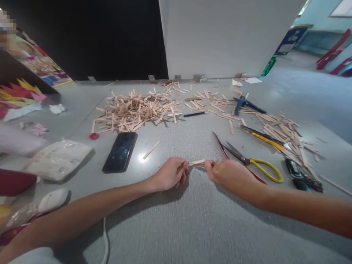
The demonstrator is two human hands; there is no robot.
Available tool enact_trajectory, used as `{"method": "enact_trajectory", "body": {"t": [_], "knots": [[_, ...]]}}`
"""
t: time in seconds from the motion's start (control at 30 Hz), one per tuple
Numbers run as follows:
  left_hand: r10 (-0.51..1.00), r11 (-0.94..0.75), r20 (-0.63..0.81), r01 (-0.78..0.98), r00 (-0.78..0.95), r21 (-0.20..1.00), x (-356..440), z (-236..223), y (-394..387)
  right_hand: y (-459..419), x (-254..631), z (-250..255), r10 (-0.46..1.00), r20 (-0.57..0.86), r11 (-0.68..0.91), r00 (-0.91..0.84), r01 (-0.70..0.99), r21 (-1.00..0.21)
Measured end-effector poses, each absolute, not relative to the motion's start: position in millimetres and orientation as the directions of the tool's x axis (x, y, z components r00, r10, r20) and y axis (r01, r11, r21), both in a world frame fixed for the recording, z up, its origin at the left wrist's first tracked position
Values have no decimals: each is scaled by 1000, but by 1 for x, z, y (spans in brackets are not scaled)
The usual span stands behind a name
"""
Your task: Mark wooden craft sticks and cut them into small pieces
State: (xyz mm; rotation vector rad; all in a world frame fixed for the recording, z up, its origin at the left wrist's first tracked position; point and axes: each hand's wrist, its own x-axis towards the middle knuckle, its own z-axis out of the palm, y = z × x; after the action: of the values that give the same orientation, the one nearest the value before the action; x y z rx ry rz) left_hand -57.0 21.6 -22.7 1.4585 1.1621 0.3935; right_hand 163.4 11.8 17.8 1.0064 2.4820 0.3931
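Between my two hands a short wooden craft stick is stretched just over the grey table. My left hand pinches its left end, fingers curled in. My right hand is closed round the other end; its fingertips are partly hidden. Whether one stick or two are held, I cannot tell. Yellow-handled scissors and a dark red pen-like tool lie beside my right hand. One loose stick rests ahead of my left hand, near a black phone.
A large heap of wooden sticks lies at the back. On the right are blue pliers, a yellow cutter, more sticks and keys. A black and white panel stands behind. At left are a plastic packet and a white mouse.
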Motion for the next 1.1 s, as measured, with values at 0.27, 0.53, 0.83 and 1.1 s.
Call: {"method": "enact_trajectory", "body": {"t": [0.27, 0.53, 0.83, 1.1], "knots": [[837, 141, -336, 422, 432, 896, -55, -25, 19, 22, 165, 14, 652, -267, 754, -709, 570, 328], [852, 110, -305, 423, 426, 900, -56, -29, 18, 27, 160, 18, 674, -312, 738, -670, 592, 323], [879, 14, -216, 431, 425, 902, -56, -30, 12, 7, 149, 14, 774, -239, 623, -586, 639, 451], [882, 29, -227, 433, 414, 901, -56, -31, 14, 35, 162, 11, 641, -236, 759, -731, 556, 338]]}}
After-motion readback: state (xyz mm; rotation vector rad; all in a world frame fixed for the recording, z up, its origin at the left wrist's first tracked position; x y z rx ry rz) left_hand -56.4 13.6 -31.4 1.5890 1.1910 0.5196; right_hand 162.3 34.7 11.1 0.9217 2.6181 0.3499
